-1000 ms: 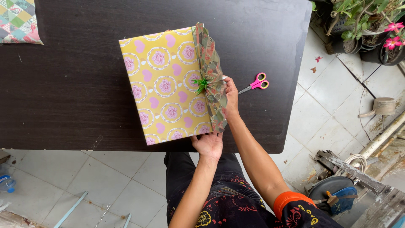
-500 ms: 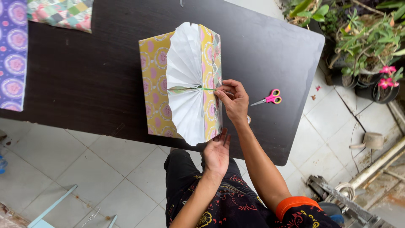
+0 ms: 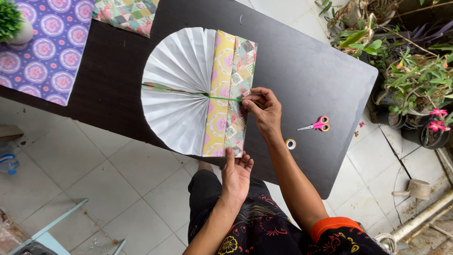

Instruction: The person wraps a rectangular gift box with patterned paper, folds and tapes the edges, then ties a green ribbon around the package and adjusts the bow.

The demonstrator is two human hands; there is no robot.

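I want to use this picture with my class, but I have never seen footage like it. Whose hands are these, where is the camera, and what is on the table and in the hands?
The camera sits on a person's head and looks down, so both hands are that person's own. The right hand pinches a thin green ribbon at the middle of a pleated paper fan, white inside with yellow and patchwork patterned edges. The left hand steadies the fan's near edge. All this lies on a dark table. Also there: pink-handled scissors, a small tape roll, a purple patterned sheet and a small potted plant.

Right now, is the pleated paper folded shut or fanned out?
Fanned out: the pleated paper spreads in a white half-circle on the table, both hands at its patterned edge.
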